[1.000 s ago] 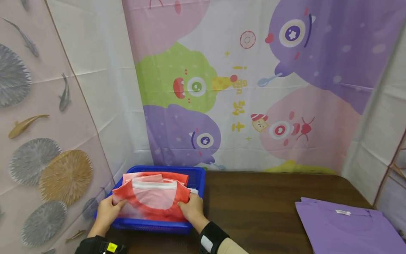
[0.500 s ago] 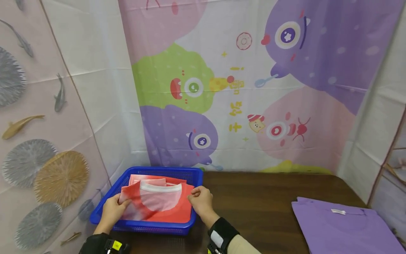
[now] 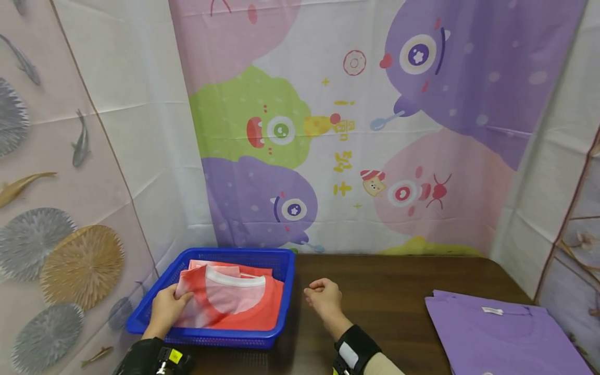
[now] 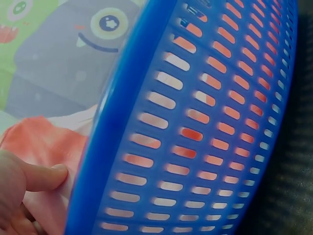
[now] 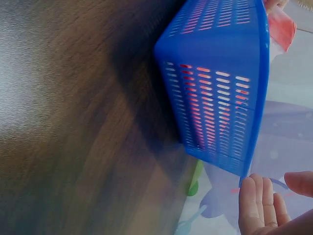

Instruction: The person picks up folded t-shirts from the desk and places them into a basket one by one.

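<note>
A folded red, pink and white T-shirt point(image 3: 262, 312) with a white collar lies on other folded clothes in a blue plastic basket point(image 3: 220, 339). My left hand point(image 3: 165, 308) pinches the T-shirt's left edge between thumb and fingers, inside the basket's near left side. In the left wrist view the thumb point(image 4: 46, 177) presses on the fabric behind the basket rim point(image 4: 105, 112). My right hand point(image 3: 325, 302) is over the table to the right of the basket, holding nothing. In the right wrist view its fingers point(image 5: 250, 205) are relaxed, with the thumb apart.
A folded purple T-shirt point(image 3: 506, 333) with a white neck label lies at the right of the dark wooden table point(image 3: 375, 281). A cartoon-print curtain point(image 3: 347, 219) hangs behind the table. Patterned cloth walls point(image 3: 136, 156) stand at both sides, the left one close to the basket.
My right hand has let go of the T-shirt's right side and moved right, out over the table. The T-shirt has settled lower in the basket. My left hand keeps its pinch.
</note>
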Tool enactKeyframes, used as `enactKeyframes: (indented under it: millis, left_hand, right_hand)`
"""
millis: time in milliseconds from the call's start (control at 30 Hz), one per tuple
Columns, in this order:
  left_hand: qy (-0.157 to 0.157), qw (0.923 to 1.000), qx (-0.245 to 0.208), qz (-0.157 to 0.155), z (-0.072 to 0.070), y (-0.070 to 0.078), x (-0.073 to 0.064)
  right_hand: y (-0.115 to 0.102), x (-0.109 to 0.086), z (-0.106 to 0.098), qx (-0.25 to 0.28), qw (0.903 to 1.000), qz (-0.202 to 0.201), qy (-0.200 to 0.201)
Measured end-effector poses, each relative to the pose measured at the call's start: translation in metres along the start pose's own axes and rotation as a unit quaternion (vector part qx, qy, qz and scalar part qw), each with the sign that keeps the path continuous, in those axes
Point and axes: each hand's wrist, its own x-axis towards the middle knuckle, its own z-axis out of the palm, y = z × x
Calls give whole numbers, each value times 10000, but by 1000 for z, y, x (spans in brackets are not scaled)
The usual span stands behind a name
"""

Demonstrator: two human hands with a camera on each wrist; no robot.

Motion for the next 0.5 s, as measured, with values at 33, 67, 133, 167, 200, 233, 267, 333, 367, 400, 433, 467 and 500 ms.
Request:
enactKeyframes:
  millis: [33,67,133,167,200,233,267,333,367,400,433,467,500]
  left_hand:
    - [5,10000,-1,-9,0,0,0]
    - [9,10000,6,-11,1,0,1]
    - [39,10000,7,-20,2,-1,2]
    - [71,10000,5,-32,3,-1,2]
    - [104,9999,4,-41,4,-2,2]
    - [124,9999,14,-46,4,-2,2]
    - [144,9999,22,-51,4,-3,2]
    - [154,9999,35,-60,5,-5,2]
    - [138,9999,30,-80,6,-6,2]
    - [128,9999,37,-87,6,-7,2]
    - [121,9999,50,-113,7,-7,2]
    - [101,9998,30,-151,7,-8,2]
    - [86,9998,26,-188,7,-9,2]
  right_hand:
    - [1,0,-1,2,10000,32,-19]
    - [2,0,-2,-1,10000,35,-37]
    - [3,-1,-4,7,10000,37,-84]
    - [4,-1,-5,21,9999,53,-106]
    - [5,-1,-5,34,9999,55,-126]
    - [5,-1,-6,58,9999,57,-146]
    - [6,-2,-6,75,9998,63,-161]
    - [7,-2,-6,102,9997,97,-187]
    - [8,-2,-6,109,9997,103,-193]
    - [9,-2,-7,113,9997,110,-200]
    - [10,-2,-7,112,9997,120,-200]
    - [11,-2,-7,111,9996,134,-203]
    - [12,-2,-8,117,9996,145,-207]
